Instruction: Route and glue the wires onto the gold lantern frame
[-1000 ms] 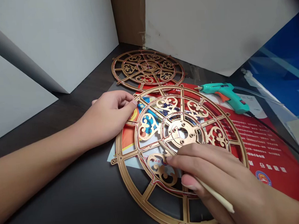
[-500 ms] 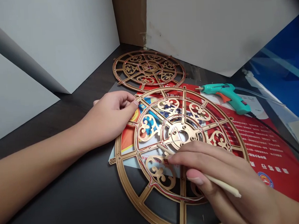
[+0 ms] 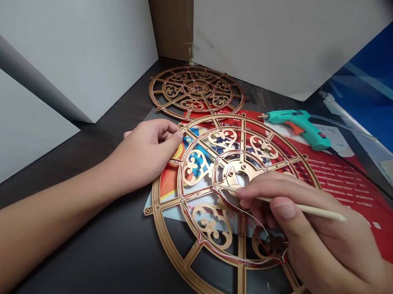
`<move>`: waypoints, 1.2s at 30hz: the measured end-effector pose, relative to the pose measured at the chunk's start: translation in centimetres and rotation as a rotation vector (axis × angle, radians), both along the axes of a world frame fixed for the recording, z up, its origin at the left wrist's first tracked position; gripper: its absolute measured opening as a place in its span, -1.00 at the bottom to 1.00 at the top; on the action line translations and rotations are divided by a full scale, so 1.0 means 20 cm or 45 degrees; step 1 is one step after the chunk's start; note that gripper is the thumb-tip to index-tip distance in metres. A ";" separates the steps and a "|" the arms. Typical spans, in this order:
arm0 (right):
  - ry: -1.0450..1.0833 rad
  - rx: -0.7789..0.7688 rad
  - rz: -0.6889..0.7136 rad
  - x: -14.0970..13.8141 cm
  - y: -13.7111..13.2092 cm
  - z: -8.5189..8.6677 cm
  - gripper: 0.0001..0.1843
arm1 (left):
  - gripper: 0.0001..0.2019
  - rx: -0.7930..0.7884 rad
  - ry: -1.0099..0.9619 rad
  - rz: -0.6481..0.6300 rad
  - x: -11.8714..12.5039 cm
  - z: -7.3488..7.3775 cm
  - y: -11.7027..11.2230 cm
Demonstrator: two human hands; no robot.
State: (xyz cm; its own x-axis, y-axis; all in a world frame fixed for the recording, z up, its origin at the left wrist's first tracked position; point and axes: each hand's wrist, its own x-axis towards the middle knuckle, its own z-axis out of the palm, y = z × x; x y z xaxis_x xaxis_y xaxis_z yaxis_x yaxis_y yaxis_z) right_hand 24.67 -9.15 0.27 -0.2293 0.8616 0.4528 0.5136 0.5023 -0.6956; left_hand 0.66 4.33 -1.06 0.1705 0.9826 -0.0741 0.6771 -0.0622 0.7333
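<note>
A large gold openwork wheel frame (image 3: 175, 249) lies flat on the dark table, with thin red and white wire running along its inner rings. My left hand (image 3: 144, 152) rests on the frame's upper left rim, fingers curled and pressing it down. My right hand (image 3: 306, 229) pinches a thin pale wooden stick (image 3: 315, 211) like a pen. The stick's tip touches the wire beside the frame's central hub (image 3: 239, 175). A loop of wire stands loose below the hub.
A second, smaller gold frame (image 3: 196, 92) lies behind, near white boards and a cardboard corner. A teal glue gun (image 3: 297, 123) with a black cord rests on a red printed sheet (image 3: 346, 178) at the right. A blue surface borders the far right.
My right hand has turned and drawn back to the right, swinging the stick flatter. Its tip has moved from the lower left scroll toward the hub. The left hand has stayed put.
</note>
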 end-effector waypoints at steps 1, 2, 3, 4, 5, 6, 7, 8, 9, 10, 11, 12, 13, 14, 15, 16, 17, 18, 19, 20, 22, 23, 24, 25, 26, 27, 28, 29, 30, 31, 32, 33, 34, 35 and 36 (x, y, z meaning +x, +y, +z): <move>-0.011 0.008 0.017 0.00 0.00 0.00 -0.80 | -0.68 0.002 0.002 -0.001 0.00 0.00 0.00; -0.026 0.013 0.041 0.00 0.00 0.00 -0.81 | -0.68 0.003 0.003 -0.001 0.00 0.00 0.00; -0.040 0.018 0.066 0.00 0.00 -0.01 -0.81 | -0.68 0.001 0.002 -0.002 0.00 0.00 0.00; -0.052 0.018 0.087 0.00 0.00 -0.01 -0.82 | -0.68 -0.003 0.002 -0.002 0.00 0.00 0.00; -0.059 0.021 0.100 0.00 0.00 -0.01 -0.82 | -0.68 -0.002 -0.001 -0.002 0.00 0.00 0.00; -0.061 0.023 0.110 0.00 0.00 -0.01 -0.82 | -0.68 0.001 -0.005 -0.003 0.00 -0.01 0.01; -0.063 0.021 0.120 0.00 -0.01 -0.01 -0.82 | -0.68 0.004 -0.008 -0.003 0.00 -0.01 0.01; -0.064 0.020 0.125 0.01 -0.01 -0.02 -0.82 | -0.68 0.005 -0.007 -0.001 0.00 0.00 0.01; -0.062 0.018 0.133 0.00 -0.01 -0.02 -0.83 | -0.68 0.006 -0.004 0.003 0.00 0.00 0.01; -0.059 0.018 0.141 0.00 -0.01 -0.02 -0.83 | -0.68 0.004 0.002 0.007 0.00 0.00 0.01; -0.057 0.016 0.147 0.00 -0.01 -0.02 -0.83 | -0.68 0.000 0.007 0.010 0.00 0.00 0.00; -0.059 0.014 0.153 0.00 -0.01 -0.02 -0.84 | -0.68 -0.003 0.010 0.010 0.00 0.01 0.00; -0.064 0.015 0.159 0.00 -0.01 -0.02 -0.84 | -0.68 -0.002 0.010 0.007 0.00 0.01 0.00; -0.070 0.026 0.167 0.00 0.00 -0.02 -0.83 | -0.68 0.001 0.008 0.004 0.00 0.01 0.00; -0.079 0.036 0.171 -0.01 0.00 -0.02 -0.83 | -0.68 0.002 0.010 0.002 0.00 0.01 0.00; -0.094 0.040 0.170 -0.01 0.00 -0.02 -0.82 | -0.69 0.000 0.014 0.001 0.00 0.01 0.00; -0.108 0.045 0.167 -0.01 0.00 -0.02 -0.81 | -0.69 -0.002 0.019 0.003 0.00 0.01 0.00; -0.118 0.050 0.167 -0.01 0.00 -0.02 -0.81 | -0.69 -0.003 0.024 0.005 0.00 0.01 0.00; -0.127 0.054 0.167 -0.01 0.00 -0.03 -0.81 | -0.69 -0.002 0.026 0.004 0.00 0.01 0.00; -0.129 0.057 0.172 -0.01 0.00 -0.03 -0.82 | -0.68 -0.001 0.026 0.000 0.00 0.01 0.00; -0.120 0.065 0.182 0.00 0.00 -0.03 -0.82 | -0.67 0.004 0.022 -0.010 0.00 0.01 0.00; -0.111 0.065 0.185 0.00 0.00 -0.03 -0.82 | -0.66 0.004 0.021 -0.015 0.00 0.00 0.00; -0.100 0.059 0.186 0.00 0.00 -0.03 -0.82 | -0.65 0.003 0.024 -0.017 0.00 0.01 0.00; -0.085 0.050 0.184 0.00 0.00 -0.03 -0.81 | -0.65 0.001 0.031 -0.015 0.00 0.01 0.00; -0.067 0.032 0.179 0.00 0.00 -0.03 -0.81 | -0.64 0.001 0.039 -0.012 0.00 0.01 0.00; -0.049 0.007 0.170 0.00 0.00 -0.02 -0.81 | -0.63 -0.001 0.048 -0.010 0.00 0.02 0.00; -0.032 -0.026 0.162 0.00 0.01 -0.02 -0.81 | -0.62 -0.005 0.062 -0.010 0.00 0.02 -0.01; -0.019 -0.062 0.149 0.00 0.01 -0.02 -0.81 | -0.61 -0.011 0.086 -0.016 0.01 0.03 -0.01; -0.008 -0.090 0.140 0.00 0.01 -0.02 -0.80 | -0.61 -0.010 0.120 -0.027 0.01 0.04 -0.01; 0.001 -0.114 0.134 0.00 0.01 -0.02 -0.81 | -0.59 -0.002 0.161 -0.040 0.01 0.05 -0.02; 0.008 -0.127 0.135 0.00 0.01 -0.02 -0.81 | -0.57 0.016 0.202 -0.046 0.01 0.05 -0.03; 0.015 -0.136 0.138 0.00 0.01 -0.02 -0.82 | -0.53 0.041 0.235 -0.046 0.02 0.06 -0.04; 0.022 -0.139 0.138 0.00 0.00 -0.02 -0.82 | -0.50 0.069 0.252 -0.041 0.02 0.06 -0.04; 0.029 -0.144 0.136 0.00 0.00 -0.03 -0.82 | -0.46 0.090 0.257 -0.036 0.02 0.06 -0.05; 0.042 -0.145 0.129 0.00 0.00 -0.03 -0.82 | -0.42 0.099 0.254 -0.036 0.02 0.06 -0.06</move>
